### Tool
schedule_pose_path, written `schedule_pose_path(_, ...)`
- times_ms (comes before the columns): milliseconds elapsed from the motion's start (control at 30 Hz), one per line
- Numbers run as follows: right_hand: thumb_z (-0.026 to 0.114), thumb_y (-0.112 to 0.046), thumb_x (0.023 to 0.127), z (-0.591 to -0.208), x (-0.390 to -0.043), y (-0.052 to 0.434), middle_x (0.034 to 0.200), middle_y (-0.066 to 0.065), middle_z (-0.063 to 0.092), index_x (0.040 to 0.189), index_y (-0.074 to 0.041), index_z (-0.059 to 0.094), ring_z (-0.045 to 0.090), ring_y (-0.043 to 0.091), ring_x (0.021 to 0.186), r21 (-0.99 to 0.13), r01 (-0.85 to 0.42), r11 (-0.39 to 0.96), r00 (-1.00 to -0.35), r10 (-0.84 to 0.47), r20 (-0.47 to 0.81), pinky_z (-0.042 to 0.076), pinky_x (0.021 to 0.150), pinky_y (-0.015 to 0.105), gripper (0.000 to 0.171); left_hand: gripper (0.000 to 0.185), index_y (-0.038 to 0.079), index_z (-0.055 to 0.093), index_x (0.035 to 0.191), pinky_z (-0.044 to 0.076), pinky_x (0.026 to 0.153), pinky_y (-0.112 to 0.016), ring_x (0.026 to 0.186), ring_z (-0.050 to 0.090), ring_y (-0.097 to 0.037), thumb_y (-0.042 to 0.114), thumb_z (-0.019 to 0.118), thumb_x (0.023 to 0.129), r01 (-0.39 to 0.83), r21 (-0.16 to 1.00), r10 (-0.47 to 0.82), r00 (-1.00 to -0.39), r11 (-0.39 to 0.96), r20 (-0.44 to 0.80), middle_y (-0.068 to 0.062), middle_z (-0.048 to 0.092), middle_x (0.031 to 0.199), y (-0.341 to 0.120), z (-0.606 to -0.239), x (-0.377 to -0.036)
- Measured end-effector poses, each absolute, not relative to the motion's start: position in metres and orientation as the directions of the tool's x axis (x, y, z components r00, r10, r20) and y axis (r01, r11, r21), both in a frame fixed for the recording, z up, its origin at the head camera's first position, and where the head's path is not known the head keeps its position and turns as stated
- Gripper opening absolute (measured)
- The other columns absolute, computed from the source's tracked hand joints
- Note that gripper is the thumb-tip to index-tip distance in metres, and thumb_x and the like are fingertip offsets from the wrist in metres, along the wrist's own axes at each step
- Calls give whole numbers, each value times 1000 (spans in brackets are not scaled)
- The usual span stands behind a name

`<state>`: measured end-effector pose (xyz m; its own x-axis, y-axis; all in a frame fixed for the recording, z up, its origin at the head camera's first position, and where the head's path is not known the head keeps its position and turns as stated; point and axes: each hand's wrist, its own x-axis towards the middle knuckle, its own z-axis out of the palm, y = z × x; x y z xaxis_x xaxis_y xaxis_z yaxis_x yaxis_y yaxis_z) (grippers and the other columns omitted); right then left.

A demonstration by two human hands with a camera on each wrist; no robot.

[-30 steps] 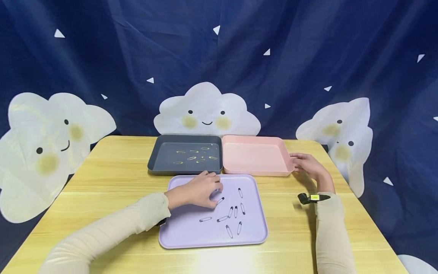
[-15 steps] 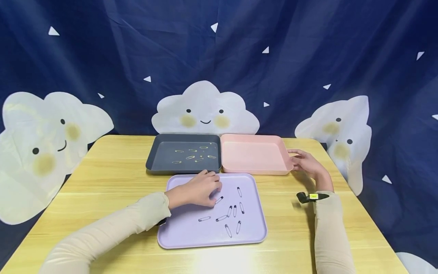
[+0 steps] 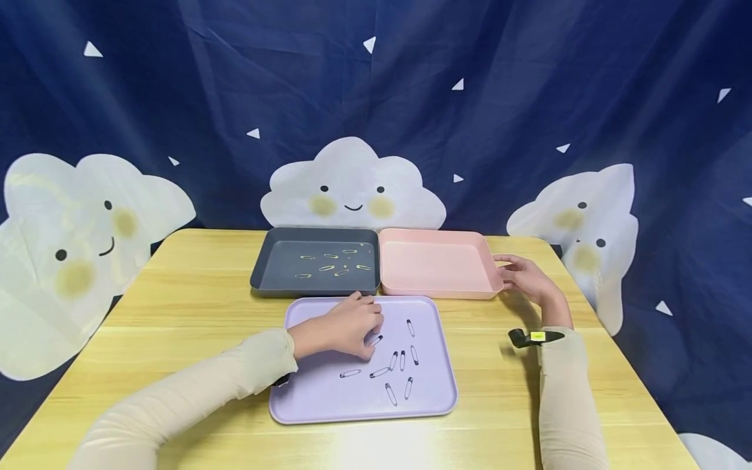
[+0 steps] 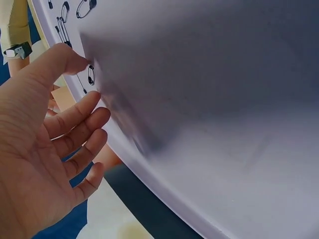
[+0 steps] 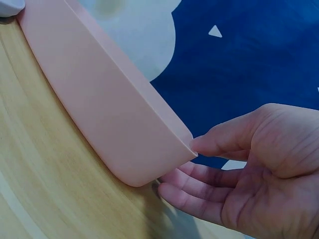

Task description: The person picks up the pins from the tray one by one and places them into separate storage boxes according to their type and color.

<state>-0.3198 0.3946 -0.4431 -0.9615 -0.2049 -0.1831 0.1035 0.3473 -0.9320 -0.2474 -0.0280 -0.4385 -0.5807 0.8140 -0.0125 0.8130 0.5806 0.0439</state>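
Sorting safety pins from a lilac tray into two trays behind it

Nearest on the yellow wooden counter (image 3: 176,313) lies the flat lilac plastic tray (image 3: 329,398), where about eight black safety pins (image 3: 392,369) are scattered and not yet sorted. The left hand (image 3: 346,326) rests on this tray, and its grip is narrow, with thumb and fingertips closing on one black pin (image 4: 90,74); whether the pin is already lifted cannot be told. Behind it, the dark grey rectangular tray (image 3: 264,267) already contains several gold safety pins (image 3: 331,264). Beside it, the pink rectangular tray (image 3: 437,264) holds nothing visible, and the right hand (image 3: 525,277) lightly holds its right corner (image 5: 192,149).
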Motion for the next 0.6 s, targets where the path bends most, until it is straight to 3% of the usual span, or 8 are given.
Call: schedule_pose_path(600, 52, -3, 103, -445, -320, 396, 107, 4, 66, 153, 11, 31, 66, 5, 89, -930, 119, 346, -962, -191, -195, 58, 80, 25, 56, 19, 25, 64, 64, 37, 78, -31, 86, 53, -13, 19, 81, 70, 841, 11, 841, -541, 541, 8, 12, 57, 75, -17, -441, -253)
